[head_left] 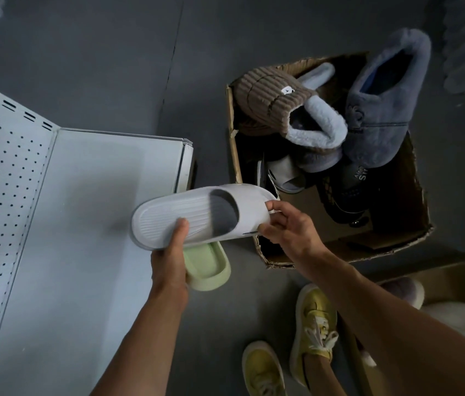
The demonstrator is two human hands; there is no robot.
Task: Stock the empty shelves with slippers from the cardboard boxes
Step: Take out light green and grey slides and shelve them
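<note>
Between my two hands, just past the front corner of the white shelf [105,195], I am holding the grey-white slide slipper [197,215]. Its long axis is running from about 8 o'clock at the heel to 2 o'clock at the toe. My left hand [172,258] is gripping the heel end, with the thumb pressing on the ribbed footbed, and the same hand is also keeping a pale green slipper [211,267] underneath. My right hand [285,227] is pinching the toe end with the thumb and fingertips.

The bare shelf board is lying at 9 o'clock from the slipper, and the heel is already hanging over its front edge. So my left hand is the nearer one to the shelf, and I think it should lead the placing. The perforated back panel [0,195] is standing further at 9 o'clock, well apart, so the room for setting down looks wide.

At 2 o'clock the cardboard box [408,232] is sitting on the dark floor, still holding a brown corduroy slipper [271,98] and a blue-grey fluffy slipper [382,110], among others. The toe is near the box rim, so I should be moving left, away from it.
</note>
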